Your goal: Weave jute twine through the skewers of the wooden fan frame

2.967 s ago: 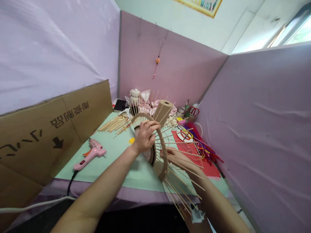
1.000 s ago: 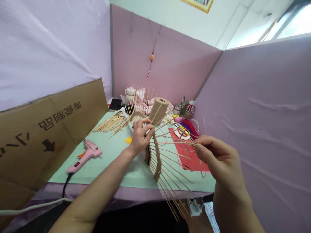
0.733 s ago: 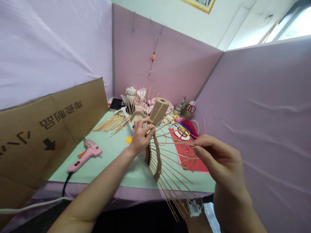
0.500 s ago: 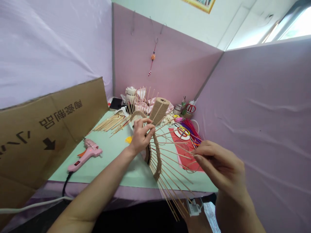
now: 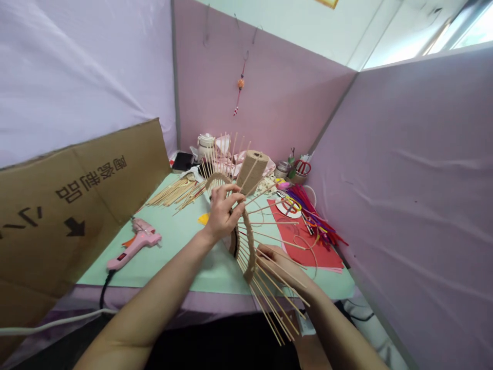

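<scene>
A ring-shaped piece woven from brown cord (image 5: 249,246) stands tilted on the table, with thin wooden sticks (image 5: 275,223) fanning out from its edge. My left hand (image 5: 225,210) grips the upper rim of this woven piece, thumb and fingers pinched together. Lower down on the right side, my right hand (image 5: 279,262) is among the sticks close to the cord band, its fingers closed; sticks cross in front of it and what it pinches is too small to name. A thin loose cord (image 5: 316,257) loops over the red sheets beside it.
On the left are a pink glue gun (image 5: 134,245) and a cardboard sheet (image 5: 88,190). Loose sticks (image 5: 173,194), a roll of brown cord (image 5: 253,172) and a white jar (image 5: 206,146) lie behind. Red sheets (image 5: 300,241), scissors (image 5: 303,167) and coloured pipe cleaners (image 5: 318,221) are at right.
My right hand has moved left and inward from the outer stick ends to the woven band. My left hand stays on the rim. The view has shifted slightly.
</scene>
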The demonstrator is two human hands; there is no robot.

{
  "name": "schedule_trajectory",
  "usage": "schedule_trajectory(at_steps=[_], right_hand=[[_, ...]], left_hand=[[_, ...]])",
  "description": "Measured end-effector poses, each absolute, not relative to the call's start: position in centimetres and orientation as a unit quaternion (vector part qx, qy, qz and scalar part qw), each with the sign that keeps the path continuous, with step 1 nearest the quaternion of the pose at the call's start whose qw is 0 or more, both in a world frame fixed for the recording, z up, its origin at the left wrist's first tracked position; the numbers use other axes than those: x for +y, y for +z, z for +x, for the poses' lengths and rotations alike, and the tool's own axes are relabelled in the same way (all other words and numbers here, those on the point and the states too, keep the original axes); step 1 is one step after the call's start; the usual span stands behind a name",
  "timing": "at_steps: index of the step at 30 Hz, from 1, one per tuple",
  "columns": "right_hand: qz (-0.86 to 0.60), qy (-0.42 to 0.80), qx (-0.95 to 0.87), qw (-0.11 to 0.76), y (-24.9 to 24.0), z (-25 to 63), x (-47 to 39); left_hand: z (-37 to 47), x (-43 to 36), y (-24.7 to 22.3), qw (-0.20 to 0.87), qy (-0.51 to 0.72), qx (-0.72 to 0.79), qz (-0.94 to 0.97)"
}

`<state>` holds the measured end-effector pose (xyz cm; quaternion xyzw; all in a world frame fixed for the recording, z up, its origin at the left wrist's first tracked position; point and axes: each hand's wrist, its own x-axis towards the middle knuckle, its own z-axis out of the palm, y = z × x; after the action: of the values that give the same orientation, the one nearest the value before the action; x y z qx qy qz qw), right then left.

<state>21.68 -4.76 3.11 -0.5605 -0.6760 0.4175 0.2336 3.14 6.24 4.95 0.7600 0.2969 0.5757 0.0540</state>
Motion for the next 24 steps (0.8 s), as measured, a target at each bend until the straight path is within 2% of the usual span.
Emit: schedule_trajectory(at_steps=[8,13,18,24], right_hand=[[-0.551,0.410,-0.682,0.253,2.0,21.2,-4.1],[-0.569,0.408,-0.667,0.256,2.0,21.8,-4.2],[-0.605,0.381,-0.629,0.306,2.3,23.1,-4.5],[-0.623,0.362,-0.610,0.328,4.4,25.6,-5.9]], left_hand=[[2.6,5.8,4.9,0.072,0.509,0.299,0.804],[2.7,5.8,5.0,0.062,0.528,0.297,0.793],[2.7,5.8,4.9,0.060,0.533,0.299,0.789],[2.8,5.9,4.8,0.054,0.541,0.297,0.785]])
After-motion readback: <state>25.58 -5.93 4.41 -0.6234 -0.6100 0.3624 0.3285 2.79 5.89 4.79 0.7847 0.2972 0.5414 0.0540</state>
